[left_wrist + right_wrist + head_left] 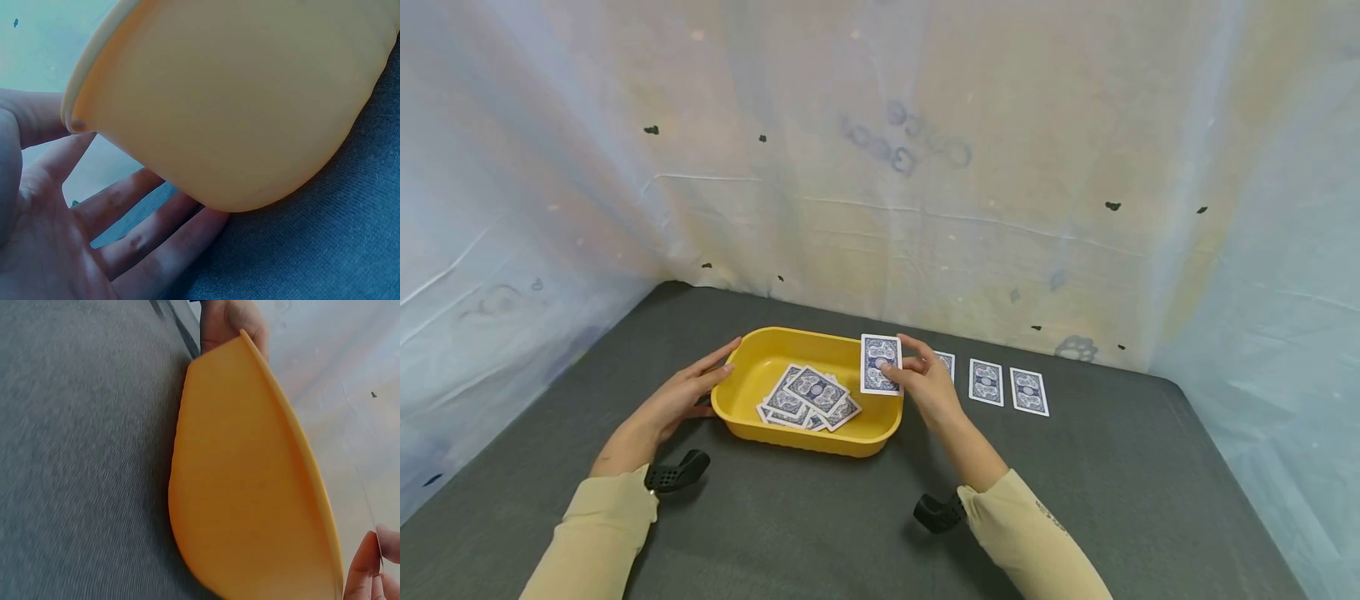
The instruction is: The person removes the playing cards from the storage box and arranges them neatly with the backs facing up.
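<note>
A playing card with a blue patterned back is pinched between the thumb and fingers of my right hand, held up over the right end of a yellow tray. The right wrist view catches the held card edge-on between fingertips. Inside the tray lies a loose, overlapping heap of playing cards, backs upward. My left hand holds the tray's left end, its thumb at the rim. The left wrist view shows the fingers spread along the outer wall.
Right of the tray, a row of face-down cards lies on the dark grey table: one partly hidden behind my right hand, a middle card and an outer card. A pale sheet hangs behind the table.
</note>
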The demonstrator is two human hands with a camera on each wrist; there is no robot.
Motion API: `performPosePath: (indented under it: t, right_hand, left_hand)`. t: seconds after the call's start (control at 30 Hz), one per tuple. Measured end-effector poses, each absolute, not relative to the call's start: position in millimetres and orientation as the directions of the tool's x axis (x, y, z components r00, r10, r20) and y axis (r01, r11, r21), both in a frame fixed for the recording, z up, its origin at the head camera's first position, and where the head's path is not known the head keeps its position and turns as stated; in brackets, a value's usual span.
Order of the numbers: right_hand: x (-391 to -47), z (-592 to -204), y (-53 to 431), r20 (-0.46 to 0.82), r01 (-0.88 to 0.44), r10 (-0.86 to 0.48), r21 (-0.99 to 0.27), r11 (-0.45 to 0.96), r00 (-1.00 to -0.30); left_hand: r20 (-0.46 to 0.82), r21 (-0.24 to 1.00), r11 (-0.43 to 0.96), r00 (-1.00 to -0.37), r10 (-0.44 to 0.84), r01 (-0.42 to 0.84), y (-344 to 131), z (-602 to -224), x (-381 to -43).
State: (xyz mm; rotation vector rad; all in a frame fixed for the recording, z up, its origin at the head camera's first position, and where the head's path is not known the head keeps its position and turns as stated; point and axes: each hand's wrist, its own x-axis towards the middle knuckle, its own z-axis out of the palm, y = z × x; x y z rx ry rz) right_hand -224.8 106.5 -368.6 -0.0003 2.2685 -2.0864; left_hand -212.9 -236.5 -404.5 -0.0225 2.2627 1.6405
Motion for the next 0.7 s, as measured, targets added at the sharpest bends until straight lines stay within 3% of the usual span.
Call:
performPosePath:
  t: [0.7]
  right_hand:
    - [-231.7, -376.1, 165.9, -0.061, 0.072, 0.090, -0.989, 0.126, -0.994]
  left_hand:
    - [-0.273, 0.922, 0.333, -0.944, 0.187, -0.200, -236.0, -405.6, -212.7]
